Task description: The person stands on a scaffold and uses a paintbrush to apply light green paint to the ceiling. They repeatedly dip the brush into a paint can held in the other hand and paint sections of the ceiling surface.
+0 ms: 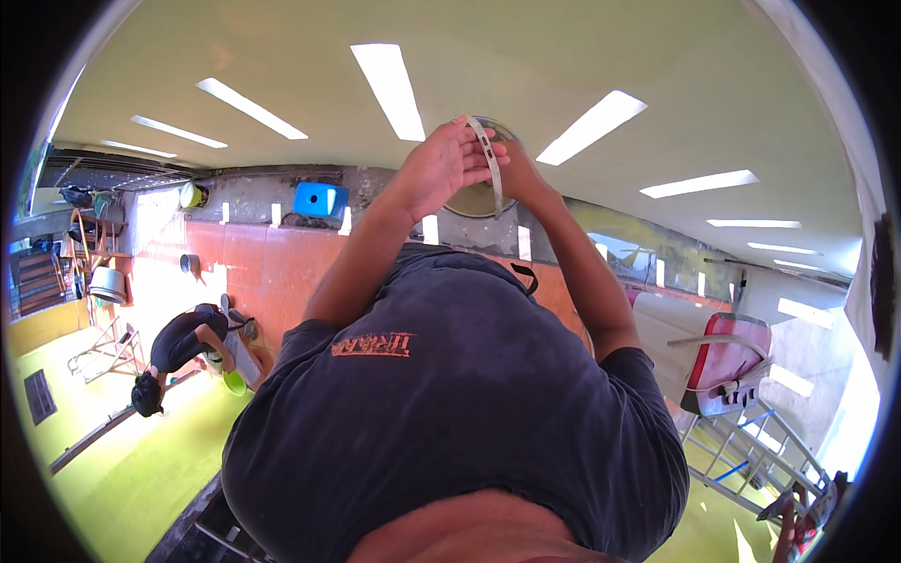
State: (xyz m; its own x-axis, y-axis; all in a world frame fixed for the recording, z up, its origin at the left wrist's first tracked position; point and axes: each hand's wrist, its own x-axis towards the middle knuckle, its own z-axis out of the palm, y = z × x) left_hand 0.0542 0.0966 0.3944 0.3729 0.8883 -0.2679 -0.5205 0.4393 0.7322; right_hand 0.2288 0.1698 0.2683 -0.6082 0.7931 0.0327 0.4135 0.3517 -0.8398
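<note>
Both my hands are raised in front of my dark shirt, at the top middle of the head view. My left hand (441,169) has its fingers stretched out and a little apart. A narrow pale curved strip (497,192) with dark slots runs across these fingers. Behind the hands is a round, olive-coloured thing with a thin rim (515,141), perhaps a pan or a basin. My right hand (521,171) is at its right side, close to my left fingertips. The right fingers are mostly hidden, so their grip does not show.
A blue stool (321,200) stands by the wall. Left, another person (186,342) bends over near a green bucket (235,382). A metal pot (108,284) stands farther left. At right are a red and white chair-like thing (730,355) and a metal ladder (741,460).
</note>
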